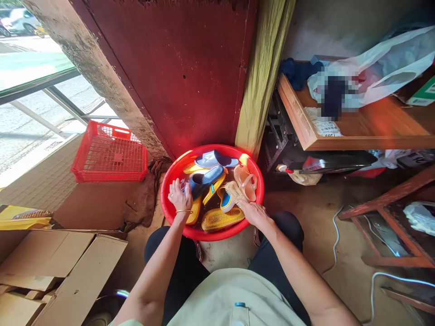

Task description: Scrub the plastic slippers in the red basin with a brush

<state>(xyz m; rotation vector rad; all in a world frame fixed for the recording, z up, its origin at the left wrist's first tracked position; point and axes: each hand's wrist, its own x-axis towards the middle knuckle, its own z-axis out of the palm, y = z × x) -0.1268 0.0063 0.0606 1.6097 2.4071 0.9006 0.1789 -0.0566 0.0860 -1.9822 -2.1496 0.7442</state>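
Observation:
A round red basin (212, 236) sits on the floor between the knees, holding several slippers. My left hand (180, 195) is at its left side, fingers spread against the heel end of a dark blue slipper (197, 184). My right hand (255, 213) is closed round the near end of a pale bristled brush (235, 191), which lies over a blue and white slipper (224, 200). A pink slipper (245, 182) leans at the right, a grey-blue one (212, 159) at the back. Yellow slippers, one of them at the front (220, 219), lie around them.
A red plastic crate (109, 174) stands at the left beside a brown cloth (142, 203). Cardboard boxes (74, 267) are at the lower left. On the right are a wooden drawer (367, 143) with bags, a wooden stool (390, 217) and a white cable (336, 235).

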